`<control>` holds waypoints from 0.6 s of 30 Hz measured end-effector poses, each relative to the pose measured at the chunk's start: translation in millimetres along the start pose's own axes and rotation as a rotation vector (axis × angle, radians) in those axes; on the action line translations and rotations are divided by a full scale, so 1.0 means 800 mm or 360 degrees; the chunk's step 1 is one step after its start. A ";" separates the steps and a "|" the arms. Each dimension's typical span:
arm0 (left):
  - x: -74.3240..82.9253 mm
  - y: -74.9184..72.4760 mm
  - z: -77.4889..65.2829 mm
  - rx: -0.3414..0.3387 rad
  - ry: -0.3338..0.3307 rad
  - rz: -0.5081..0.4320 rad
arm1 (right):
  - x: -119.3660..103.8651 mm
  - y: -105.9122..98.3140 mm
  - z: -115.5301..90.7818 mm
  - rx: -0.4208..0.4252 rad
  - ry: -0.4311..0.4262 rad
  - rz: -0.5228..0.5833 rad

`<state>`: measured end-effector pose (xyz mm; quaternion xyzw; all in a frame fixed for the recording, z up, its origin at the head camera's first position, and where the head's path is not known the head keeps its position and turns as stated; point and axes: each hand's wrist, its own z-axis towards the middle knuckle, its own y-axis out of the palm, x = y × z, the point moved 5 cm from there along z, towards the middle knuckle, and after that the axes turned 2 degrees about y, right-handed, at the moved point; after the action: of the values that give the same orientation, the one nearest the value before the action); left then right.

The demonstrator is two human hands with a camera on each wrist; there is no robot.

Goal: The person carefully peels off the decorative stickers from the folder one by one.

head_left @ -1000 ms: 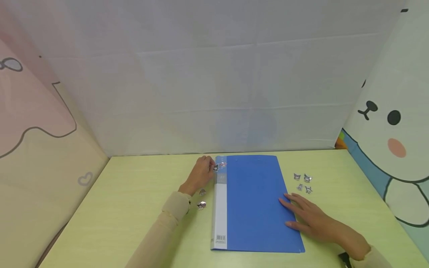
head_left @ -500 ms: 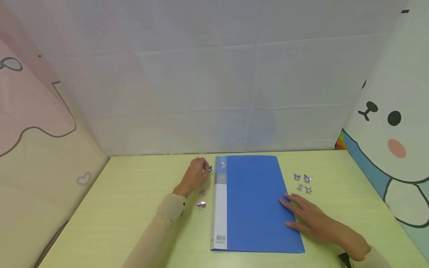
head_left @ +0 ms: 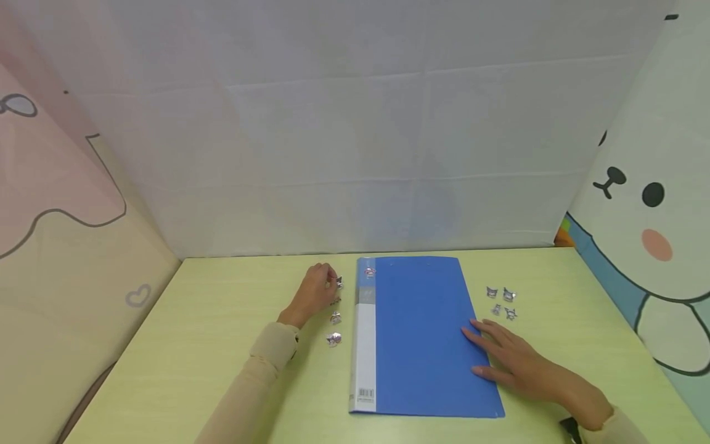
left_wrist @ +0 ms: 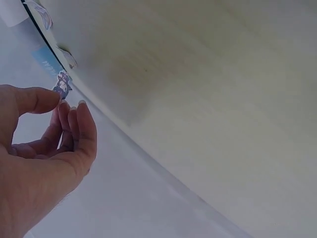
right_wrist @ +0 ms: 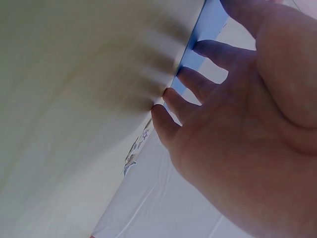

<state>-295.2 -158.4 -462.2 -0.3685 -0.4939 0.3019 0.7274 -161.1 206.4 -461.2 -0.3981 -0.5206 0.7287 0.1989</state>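
Observation:
Between thumb and fingertips my left hand pinches a small cartoon sticker, dark and white, just left of the folder's spine. A blue folder lies closed on the table, its spine strip white and grey at the left. One pinkish sticker sits at the top of that spine. My right hand rests with spread fingers on the folder's right edge; in the right wrist view its fingertips touch along that edge. Below my left hand, a sticker and another sticker lie on the table.
Several stickers lie grouped right of the folder, beyond my right hand. The pale yellow table ends at a white cloth backdrop. Printed cartoon panels stand at both sides.
My left hand has moved left, away from the folder's spine, carrying the pinched sticker with it. Another sticker beneath the hand has come partly into view. The right hand has stayed in place.

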 end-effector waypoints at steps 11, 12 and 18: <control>-0.007 -0.003 -0.008 -0.0003 0.0026 0.0006 | -0.001 -0.001 0.000 -0.0020 0.0006 0.0019; -0.008 -0.003 -0.008 -0.0001 0.0032 0.0011 | -0.002 -0.001 0.001 -0.0019 0.0005 0.0019; -0.011 -0.001 -0.009 -0.0027 0.0010 0.0024 | -0.003 -0.003 0.000 0.0000 -0.0011 -0.0004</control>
<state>-291.4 -167.5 -467.6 -0.3794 -0.4913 0.3020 0.7235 -160.2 205.4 -458.4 -0.3951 -0.5216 0.7299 0.1980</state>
